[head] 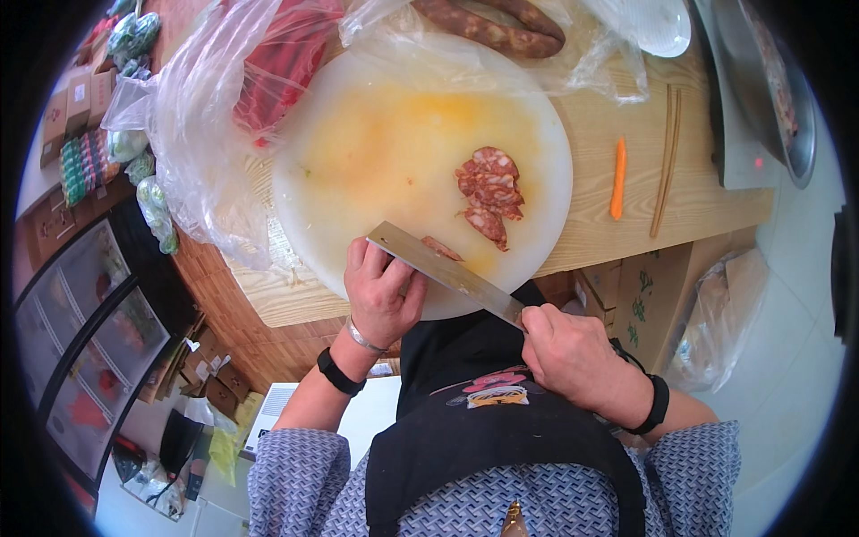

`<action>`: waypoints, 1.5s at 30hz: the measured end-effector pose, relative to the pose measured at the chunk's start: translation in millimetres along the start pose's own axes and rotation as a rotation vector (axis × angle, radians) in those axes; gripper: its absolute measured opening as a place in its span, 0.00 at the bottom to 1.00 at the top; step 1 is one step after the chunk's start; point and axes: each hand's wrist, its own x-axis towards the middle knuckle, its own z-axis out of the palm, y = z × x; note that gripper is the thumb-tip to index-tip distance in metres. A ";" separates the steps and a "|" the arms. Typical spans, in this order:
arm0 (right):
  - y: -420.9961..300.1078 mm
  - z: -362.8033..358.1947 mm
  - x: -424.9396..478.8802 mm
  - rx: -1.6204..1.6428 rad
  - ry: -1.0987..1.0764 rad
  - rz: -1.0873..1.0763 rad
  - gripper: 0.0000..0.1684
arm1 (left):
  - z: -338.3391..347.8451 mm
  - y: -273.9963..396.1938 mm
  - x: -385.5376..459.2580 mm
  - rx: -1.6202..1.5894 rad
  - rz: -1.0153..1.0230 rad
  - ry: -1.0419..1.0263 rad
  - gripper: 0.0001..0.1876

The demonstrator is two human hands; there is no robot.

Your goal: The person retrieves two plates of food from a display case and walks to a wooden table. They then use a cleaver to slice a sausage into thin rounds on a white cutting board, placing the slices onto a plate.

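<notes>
My right hand (564, 349) is closed around the handle of a cleaver (449, 272), whose wide blade reaches up and left over the near part of a round white plastic cutting board (416, 295). My left hand (386, 288) lies at the board's near left edge, its fingers bent against the far end of the blade; what is under them is hidden. Just beyond the blade lies a thin sausage slice (441, 248). Several sausage slices (493, 188) overlap on the board's right half. Yellow-orange stains mark the board.
Whole sausages (496, 30) lie on clear plastic past the board. Plastic bags (201, 141), one red, crowd the left. To the right are a carrot piece (618, 178), wooden chopsticks (664, 161), and a metal bowl (802, 134) on a device with a red light. A white dish (661, 30) stands at the top.
</notes>
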 end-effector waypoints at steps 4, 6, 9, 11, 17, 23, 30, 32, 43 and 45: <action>0.5 3.9 3.5 0.015 -0.003 0.004 0.11 | 1.8 -1.3 -1.6 0.005 0.014 0.011 0.15; 4.0 13.5 13.1 0.038 0.040 -0.027 0.11 | 2.0 -3.7 -7.8 -0.024 -0.021 -0.029 0.15; 3.8 16.5 14.9 0.045 0.045 -0.027 0.10 | 2.0 -5.4 -9.8 -0.053 -0.031 -0.039 0.15; 2.7 15.1 12.2 0.046 0.025 -0.013 0.10 | 1.7 -6.2 -10.2 -0.058 -0.026 -0.034 0.15; 3.3 15.3 22.0 0.046 0.015 -0.024 0.10 | 3.2 -5.8 -8.2 -0.076 -0.025 -0.021 0.15; 1.8 13.8 22.1 0.075 -0.010 -0.006 0.10 | 2.6 -6.3 -2.3 -0.036 0.019 0.038 0.15; 7.7 29.0 41.0 0.083 0.015 -0.017 0.11 | 5.8 -6.0 -2.3 -0.048 0.017 0.046 0.14; 7.9 36.0 48.4 0.094 0.041 -0.012 0.11 | 6.0 -5.9 -2.8 -0.046 0.022 0.039 0.14; 27.8 28.3 6.9 0.088 -0.047 0.061 0.11 | -0.2 0.1 -6.5 -0.014 -0.026 0.009 0.14; 31.4 25.6 -3.4 0.065 -0.062 0.065 0.11 | -1.2 -0.5 -8.6 -0.022 -0.042 0.013 0.14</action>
